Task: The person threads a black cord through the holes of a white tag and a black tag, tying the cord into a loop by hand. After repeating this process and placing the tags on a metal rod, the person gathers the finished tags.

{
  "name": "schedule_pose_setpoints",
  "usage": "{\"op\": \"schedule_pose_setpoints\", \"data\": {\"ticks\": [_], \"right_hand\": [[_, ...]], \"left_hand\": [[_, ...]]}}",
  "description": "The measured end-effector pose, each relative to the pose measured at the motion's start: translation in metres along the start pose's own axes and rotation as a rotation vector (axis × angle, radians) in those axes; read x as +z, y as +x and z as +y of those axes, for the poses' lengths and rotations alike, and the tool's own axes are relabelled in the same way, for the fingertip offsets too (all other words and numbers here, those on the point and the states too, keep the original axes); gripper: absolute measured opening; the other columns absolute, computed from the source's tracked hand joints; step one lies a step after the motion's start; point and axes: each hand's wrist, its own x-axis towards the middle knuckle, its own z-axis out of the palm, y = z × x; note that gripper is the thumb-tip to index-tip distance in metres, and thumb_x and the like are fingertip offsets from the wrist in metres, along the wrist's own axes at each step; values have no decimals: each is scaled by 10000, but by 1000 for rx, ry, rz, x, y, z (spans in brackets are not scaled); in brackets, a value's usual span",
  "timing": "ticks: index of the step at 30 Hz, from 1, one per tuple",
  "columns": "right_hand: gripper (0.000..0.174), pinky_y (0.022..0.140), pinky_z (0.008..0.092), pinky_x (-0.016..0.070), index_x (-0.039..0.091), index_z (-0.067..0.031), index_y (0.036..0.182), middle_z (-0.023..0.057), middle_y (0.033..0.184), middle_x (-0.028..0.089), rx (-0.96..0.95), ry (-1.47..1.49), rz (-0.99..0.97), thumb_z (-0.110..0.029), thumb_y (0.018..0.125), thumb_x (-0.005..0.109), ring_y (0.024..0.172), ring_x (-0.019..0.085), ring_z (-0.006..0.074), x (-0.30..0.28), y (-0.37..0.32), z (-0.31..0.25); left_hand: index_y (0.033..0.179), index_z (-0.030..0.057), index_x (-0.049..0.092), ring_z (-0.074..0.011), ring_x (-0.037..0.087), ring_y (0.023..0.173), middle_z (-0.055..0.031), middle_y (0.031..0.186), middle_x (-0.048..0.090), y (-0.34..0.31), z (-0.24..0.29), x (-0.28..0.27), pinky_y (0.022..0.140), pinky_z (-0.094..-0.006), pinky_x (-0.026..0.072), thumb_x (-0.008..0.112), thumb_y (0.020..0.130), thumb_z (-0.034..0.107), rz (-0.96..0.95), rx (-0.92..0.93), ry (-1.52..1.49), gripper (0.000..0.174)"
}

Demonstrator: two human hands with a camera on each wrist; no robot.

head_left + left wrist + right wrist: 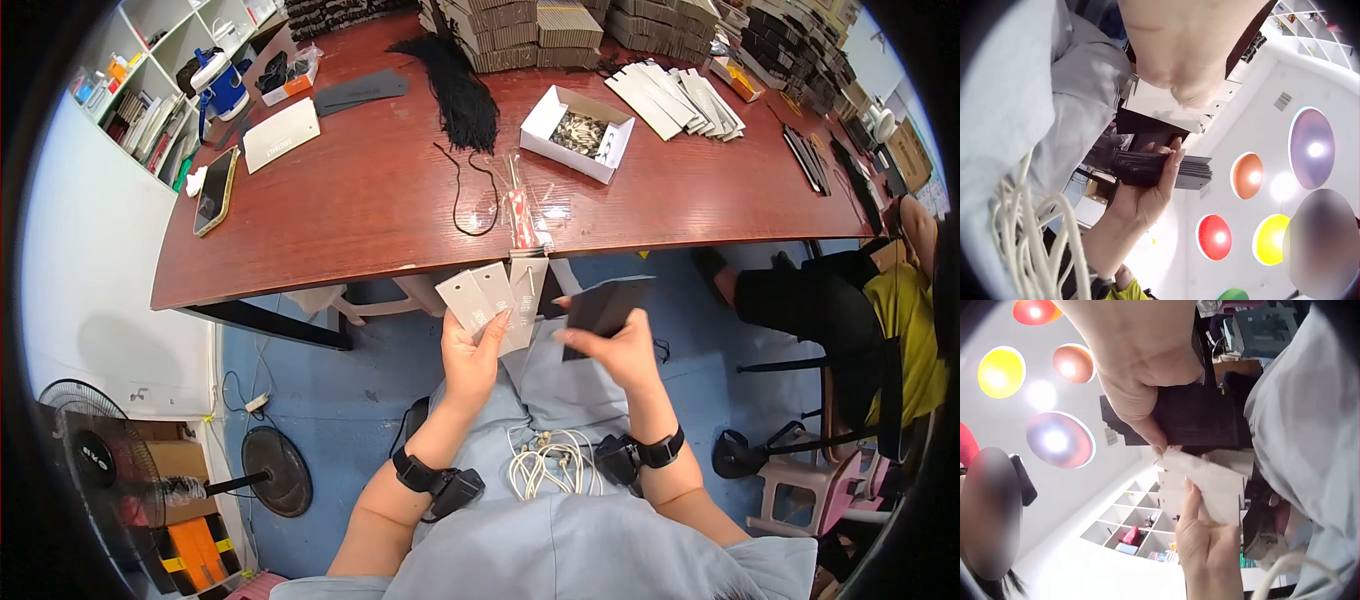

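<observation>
My left hand (470, 365) grips several cream hang tags (480, 300) fanned out, each with a small hole near its top end and printed lettering. Thumb across the front, it holds them just off the table's near edge. To its right, my right hand (628, 358) holds black tags (606, 306); the left wrist view shows them as a thick stack (1138, 169) between thumb and fingers. In the right wrist view the cream tags (1200, 481) come close beside the black ones (1197, 419). A red-and-white handled tool (520, 218) lies at the table edge beyond the hands.
On the red-brown table (350, 200) lie a black cord (456, 205), a bundle of black strings (455, 95), a white box (606, 163) of small pieces, loose cream cards (675, 100) and a phone (215, 192). Stacked tags stand behind. White cables (550, 465) rest on my lap. Another person (905, 310) sits at right.
</observation>
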Motion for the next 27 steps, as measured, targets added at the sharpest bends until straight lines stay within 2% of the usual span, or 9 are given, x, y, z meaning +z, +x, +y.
{"op": "schedule_pose_setpoints", "data": {"ticks": [2,5,7,14,20,23,25,27], "right_hand": [[253,609,202,444,586,25,836,41,800,605,72,34,-58,20,603,684,694,537,67,8,-4,-1],[236,611,201,445,585,17,845,31,788,603,55,0,-56,11,627,675,677,536,63,12,-1,2],[188,605,201,444,591,6,830,18,770,599,31,19,53,-1,656,660,667,533,59,14,2,4],[128,594,197,438,593,2,793,5,740,590,-45,-32,61,-27,683,651,657,526,54,17,5,7],[105,575,190,422,591,-5,766,-1,714,582,-40,-11,200,-47,692,653,631,509,45,20,11,13],[121,569,189,423,609,-2,772,14,692,602,-66,-6,239,-83,696,658,627,520,44,21,15,14],[125,568,189,422,609,-2,768,13,685,601,-53,-5,252,-91,695,660,621,520,46,23,17,12],[126,568,190,422,610,-2,766,14,688,601,-57,-19,251,-93,695,661,624,519,46,22,19,12]], "left_hand": [[1054,-13,371,-110,512,882,-85,983,525,0,0,1,778,-235,402,528,784,16,-2,1,-5,314],[1055,-8,373,-105,509,881,-79,976,527,0,1,0,776,-234,400,528,783,14,8,19,-7,314],[1043,11,383,-93,498,871,-59,977,518,0,2,-1,773,-235,395,516,788,9,-8,13,44,288],[1045,7,383,-91,506,858,-60,962,528,-1,2,2,766,-226,398,528,781,10,10,-2,-34,301],[1049,6,385,-93,513,851,-61,958,530,-1,6,3,758,-220,404,524,779,-4,27,-6,-6,305],[1037,-26,412,-114,527,870,-88,975,543,-3,5,-1,767,-237,416,537,772,-2,48,1,5,294],[1002,-31,457,-115,534,850,-84,947,558,-5,8,-5,760,-233,419,542,770,-5,167,58,-1,249],[992,-30,471,-114,538,838,-81,934,564,-7,19,-9,757,-231,419,544,769,-7,155,81,-3,235]]}}
